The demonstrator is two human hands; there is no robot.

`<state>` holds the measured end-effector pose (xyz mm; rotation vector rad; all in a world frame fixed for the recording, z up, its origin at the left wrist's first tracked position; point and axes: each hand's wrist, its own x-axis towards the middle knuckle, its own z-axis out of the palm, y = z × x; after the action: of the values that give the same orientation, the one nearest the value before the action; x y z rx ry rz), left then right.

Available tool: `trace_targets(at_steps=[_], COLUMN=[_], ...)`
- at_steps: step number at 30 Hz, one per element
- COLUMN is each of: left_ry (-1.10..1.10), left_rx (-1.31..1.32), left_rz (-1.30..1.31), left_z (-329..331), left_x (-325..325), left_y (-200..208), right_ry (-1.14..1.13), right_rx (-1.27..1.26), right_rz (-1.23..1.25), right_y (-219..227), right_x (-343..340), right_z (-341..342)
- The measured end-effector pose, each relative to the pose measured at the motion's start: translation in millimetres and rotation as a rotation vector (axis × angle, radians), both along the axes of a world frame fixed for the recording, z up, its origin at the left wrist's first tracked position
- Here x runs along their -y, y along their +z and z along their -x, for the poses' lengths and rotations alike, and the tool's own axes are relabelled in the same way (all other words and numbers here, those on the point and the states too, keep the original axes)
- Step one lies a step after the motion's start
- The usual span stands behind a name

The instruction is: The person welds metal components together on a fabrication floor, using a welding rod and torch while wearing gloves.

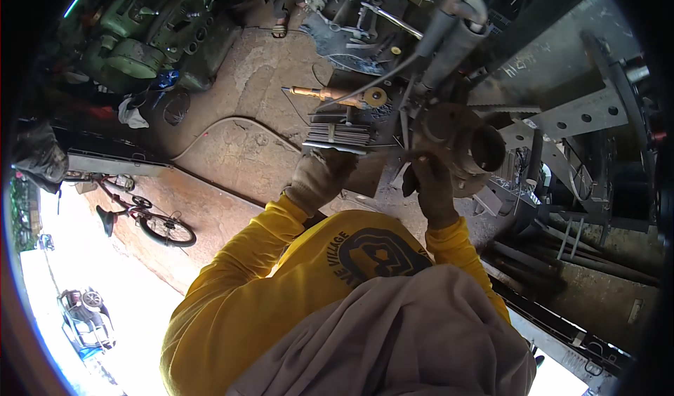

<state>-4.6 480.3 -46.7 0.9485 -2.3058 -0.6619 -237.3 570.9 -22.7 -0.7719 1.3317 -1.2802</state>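
My left hand, in a pale work glove, is at the near edge of a stack of thin dark metal strips. A light-coloured flat bar runs along that edge. Shadow hides the fingers, so their grip does not show. My right hand, in a dark glove, is raised beside a heavy rusty metal cylinder. Its fingers look bent together; what they hold, if anything, is too dark to make out. Beyond the strips lies an orange angle grinder with a yellowish disc.
Metal tools and scraps lie at the far side, near another person's foot. Green machinery stands far left. A hose crosses the floor. A drilled steel beam is on the right, a bicycle on the left.
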Motion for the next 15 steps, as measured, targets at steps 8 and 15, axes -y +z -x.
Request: trace_targets(at_steps=[8, 15], left_ry=[0.043, -0.043], left_rx=[-0.597, -0.791], left_rz=[-1.063, -1.193], left_z=[-212, -298], left_x=[166, 222], left_y=[40, 50], right_ry=[-0.026, 0.081], right_rx=[-0.303, -0.130], right_rz=[0.074, -0.270], right_y=[-22, -35], right_x=[108, 157], right_z=[-149, -243])
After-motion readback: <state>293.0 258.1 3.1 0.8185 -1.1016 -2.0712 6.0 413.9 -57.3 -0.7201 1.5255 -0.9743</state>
